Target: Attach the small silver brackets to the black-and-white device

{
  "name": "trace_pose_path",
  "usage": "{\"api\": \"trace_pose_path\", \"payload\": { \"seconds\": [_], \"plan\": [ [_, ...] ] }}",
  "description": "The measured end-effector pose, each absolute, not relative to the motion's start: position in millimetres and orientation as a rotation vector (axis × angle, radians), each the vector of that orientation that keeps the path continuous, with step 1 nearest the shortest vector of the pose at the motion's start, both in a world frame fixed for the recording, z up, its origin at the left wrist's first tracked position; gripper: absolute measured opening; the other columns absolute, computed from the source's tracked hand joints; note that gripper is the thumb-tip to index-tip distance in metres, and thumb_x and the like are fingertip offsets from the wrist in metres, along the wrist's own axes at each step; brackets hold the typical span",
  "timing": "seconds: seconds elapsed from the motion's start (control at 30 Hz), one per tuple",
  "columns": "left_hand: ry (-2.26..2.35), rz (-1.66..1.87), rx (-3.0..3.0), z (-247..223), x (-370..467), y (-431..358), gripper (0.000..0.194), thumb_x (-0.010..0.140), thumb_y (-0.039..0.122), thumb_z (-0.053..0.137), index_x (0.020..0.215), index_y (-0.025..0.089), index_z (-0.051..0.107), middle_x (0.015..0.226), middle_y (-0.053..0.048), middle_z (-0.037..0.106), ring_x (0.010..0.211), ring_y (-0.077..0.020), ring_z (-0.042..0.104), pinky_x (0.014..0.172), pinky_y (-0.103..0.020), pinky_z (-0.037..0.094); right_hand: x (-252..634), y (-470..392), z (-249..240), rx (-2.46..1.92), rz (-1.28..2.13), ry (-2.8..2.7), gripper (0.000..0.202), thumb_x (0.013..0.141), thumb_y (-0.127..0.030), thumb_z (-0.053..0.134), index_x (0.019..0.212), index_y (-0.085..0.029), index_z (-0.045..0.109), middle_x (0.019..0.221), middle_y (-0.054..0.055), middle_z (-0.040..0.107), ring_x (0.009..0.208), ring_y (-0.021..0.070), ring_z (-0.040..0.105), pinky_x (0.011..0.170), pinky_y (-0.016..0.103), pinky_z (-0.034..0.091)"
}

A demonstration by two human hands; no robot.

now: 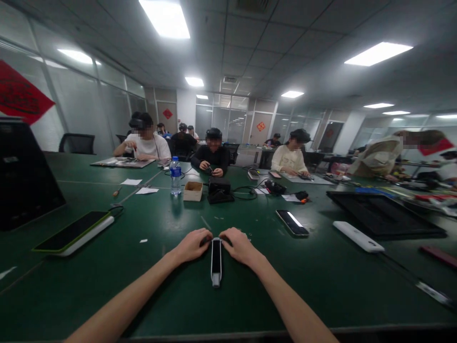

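Both bare forearms reach forward from the bottom edge, the left entering at about 7 o'clock and the right at about 5 o'clock, and they converge toward the centre. The left hand (193, 245) lies palm down with its fingers curled inward toward 3 o'clock. The right hand (240, 245) mirrors it, palm down, fingers curled toward 9 o'clock. The two hands sit level and near each other, fingertips almost facing, wrists straight. Whether either hand grips anything cannot be told.
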State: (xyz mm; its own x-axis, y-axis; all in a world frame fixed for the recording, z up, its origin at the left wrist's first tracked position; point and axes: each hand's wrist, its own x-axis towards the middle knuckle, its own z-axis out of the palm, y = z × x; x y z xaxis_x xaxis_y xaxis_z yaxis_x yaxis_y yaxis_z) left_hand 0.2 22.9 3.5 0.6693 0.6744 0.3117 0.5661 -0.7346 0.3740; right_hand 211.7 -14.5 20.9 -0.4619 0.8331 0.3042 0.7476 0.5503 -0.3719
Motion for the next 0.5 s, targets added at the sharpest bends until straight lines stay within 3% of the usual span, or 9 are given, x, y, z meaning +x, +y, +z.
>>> {"api": "trace_pose_path", "payload": {
  "seconds": [0.27,0.5],
  "plan": [
    [1.029,0.601,2.653,4,1,23,0.017,0.084,0.016,0.047,0.097,0.018,0.058,0.094,-0.005,0.061,0.082,-0.017,0.057,0.074,-0.027,0.045,230,-9,36,-1.286,0.16,-2.375,0.024,0.088,-0.024,0.052,0.109,-0.017,0.063,0.104,0.008,0.066,0.099,0.0203,0.054,0.088,0.033,0.042],
    [1.079,0.565,2.672,1,2,22,0.017,0.084,0.018,0.047,0.099,0.019,0.056,0.098,-0.004,0.061,0.084,-0.0179,0.057,0.075,-0.029,0.044,291,25,51,-1.723,0.163,-2.393,0.021,0.085,-0.021,0.051,0.095,-0.019,0.069,0.096,0.007,0.067,0.089,0.0188,0.059,0.078,0.027,0.043]
  ]
}}
